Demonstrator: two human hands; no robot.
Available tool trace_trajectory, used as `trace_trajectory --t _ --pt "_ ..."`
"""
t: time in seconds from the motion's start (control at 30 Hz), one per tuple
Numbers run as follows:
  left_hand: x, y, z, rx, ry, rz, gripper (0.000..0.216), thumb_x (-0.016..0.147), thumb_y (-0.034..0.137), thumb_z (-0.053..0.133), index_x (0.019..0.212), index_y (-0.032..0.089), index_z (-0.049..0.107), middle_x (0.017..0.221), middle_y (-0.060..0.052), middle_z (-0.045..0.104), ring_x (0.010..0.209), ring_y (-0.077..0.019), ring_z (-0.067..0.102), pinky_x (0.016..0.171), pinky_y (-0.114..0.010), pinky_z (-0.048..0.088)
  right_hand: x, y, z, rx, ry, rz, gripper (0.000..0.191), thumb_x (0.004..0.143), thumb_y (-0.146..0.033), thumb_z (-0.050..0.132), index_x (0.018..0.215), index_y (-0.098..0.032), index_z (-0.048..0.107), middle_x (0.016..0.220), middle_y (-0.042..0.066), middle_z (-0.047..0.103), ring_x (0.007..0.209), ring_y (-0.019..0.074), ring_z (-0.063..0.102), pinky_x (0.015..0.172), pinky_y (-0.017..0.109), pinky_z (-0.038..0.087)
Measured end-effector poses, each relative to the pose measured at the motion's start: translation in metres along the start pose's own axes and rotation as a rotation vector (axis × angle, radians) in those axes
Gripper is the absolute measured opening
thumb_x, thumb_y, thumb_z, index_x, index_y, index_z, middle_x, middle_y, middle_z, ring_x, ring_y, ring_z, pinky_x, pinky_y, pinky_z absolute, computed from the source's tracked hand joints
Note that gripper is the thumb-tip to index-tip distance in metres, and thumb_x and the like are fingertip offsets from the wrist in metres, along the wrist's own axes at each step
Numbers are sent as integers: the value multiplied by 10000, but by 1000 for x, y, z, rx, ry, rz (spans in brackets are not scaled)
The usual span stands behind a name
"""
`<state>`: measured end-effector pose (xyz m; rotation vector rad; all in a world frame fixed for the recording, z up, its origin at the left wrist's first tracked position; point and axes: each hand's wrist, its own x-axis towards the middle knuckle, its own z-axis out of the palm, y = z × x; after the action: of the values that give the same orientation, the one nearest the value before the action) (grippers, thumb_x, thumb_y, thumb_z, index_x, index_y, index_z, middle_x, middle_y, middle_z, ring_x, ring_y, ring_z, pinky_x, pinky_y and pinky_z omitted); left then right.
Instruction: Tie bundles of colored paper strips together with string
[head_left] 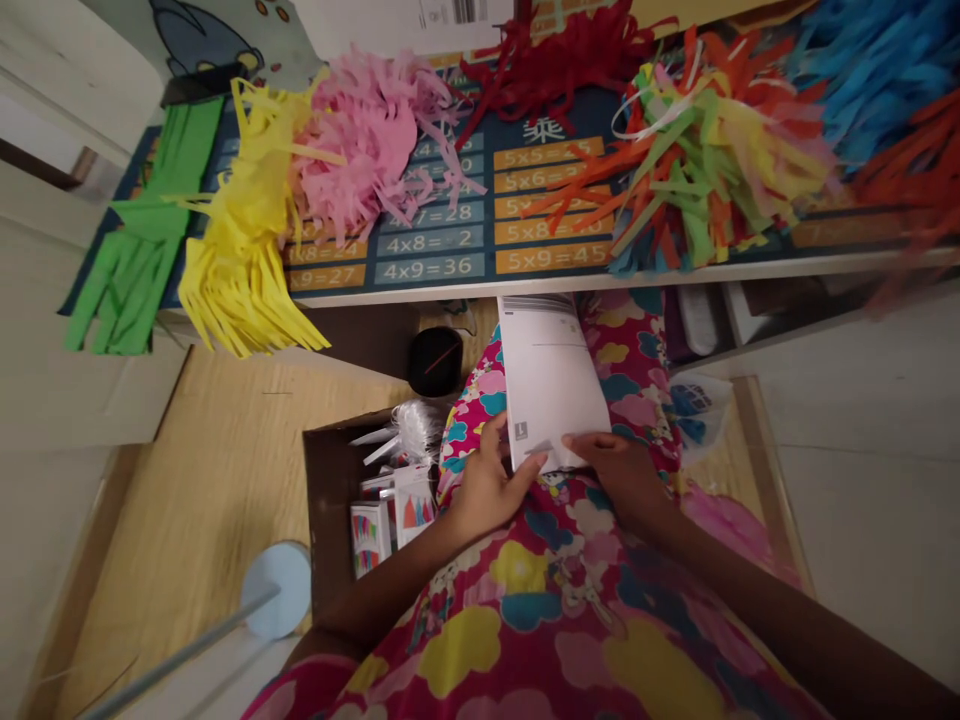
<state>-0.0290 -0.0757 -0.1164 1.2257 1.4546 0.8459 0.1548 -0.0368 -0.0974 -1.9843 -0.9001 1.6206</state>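
A white sheet of paper lies on my lap over my flowered dress, just below the table's front edge. My left hand pinches the sheet's near left corner with thumb and fingers. My right hand grips the near right edge, fingers closed on it. Both hands hold the same sheet.
The table bears a multiplication chart and bundles of fringed paper: green, yellow, pink, red, multicoloured, blue. A brown cardboard box with packets stands on the wooden floor at my left, beside a black round object.
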Motion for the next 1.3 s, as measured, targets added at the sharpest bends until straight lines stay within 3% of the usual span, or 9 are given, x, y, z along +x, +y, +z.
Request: trace_trajectory --t 0.17,0.33,0.53,0.67,0.77,0.87,1.1,1.2,1.3 --pt "3 -3 7 -207 3 7 616 861 378 702 1359 207 384 1205 -114 675 1049 -221 686 907 -349 546 5 7 -1 -85 -6 -37 304 661 -488 736 700 -187 744 784 46 749 757 228 673 662 294 475" --pt "6 -1 14 -438 1 -70 621 843 421 720 1326 202 396 1133 -106 697 935 -191 700 829 -315 557 9 12 -1 -118 7 -84 347 699 -543 720 758 -203 765 847 45 759 832 241 685 724 301 473" --pt "8 5 18 -509 49 -115 629 801 458 750 1282 207 432 1153 -107 686 971 -207 694 814 -306 553 12 18 3 -240 160 -309 392 726 -589 684 745 -197 676 851 62 716 725 215 651 719 313 459" --pt "10 8 21 -526 64 -123 627 754 465 780 1228 205 463 1099 -81 684 953 -195 674 836 -314 533 14 22 5 -276 319 -352 464 674 -591 719 887 -200 588 905 65 666 695 202 599 682 319 441" --pt "13 10 24 -444 140 -151 675 638 368 863 1167 196 480 1053 -58 668 933 -191 646 811 -296 517 17 23 6 -324 353 -399 463 661 -588 709 877 -208 557 876 48 638 722 214 575 684 325 425" --pt "15 12 25 -349 209 -188 636 587 270 866 1096 182 496 988 -39 656 870 -181 625 762 -282 504 19 24 8 -316 354 -407 453 645 -577 716 858 -215 546 855 37 624 737 220 566 703 332 425" --pt "12 12 23 -317 237 -234 496 655 226 790 1063 173 513 930 -29 667 798 -170 627 737 -288 505 14 27 8 -261 258 -342 451 660 -534 727 921 -207 558 930 61 645 748 217 596 743 348 469" --pt "11 11 24 -310 236 -232 504 652 227 790 1066 175 508 946 -32 671 811 -174 635 752 -295 510 12 26 7 -268 285 -388 515 674 -516 722 1045 -192 573 1066 97 647 868 250 625 806 378 487" --pt "11 14 23 -286 222 -245 475 653 222 786 1032 178 504 926 -29 676 811 -178 642 746 -297 513 14 25 5 -284 335 -467 771 651 -498 758 1305 -185 495 1339 150 546 1166 317 556 955 430 456"
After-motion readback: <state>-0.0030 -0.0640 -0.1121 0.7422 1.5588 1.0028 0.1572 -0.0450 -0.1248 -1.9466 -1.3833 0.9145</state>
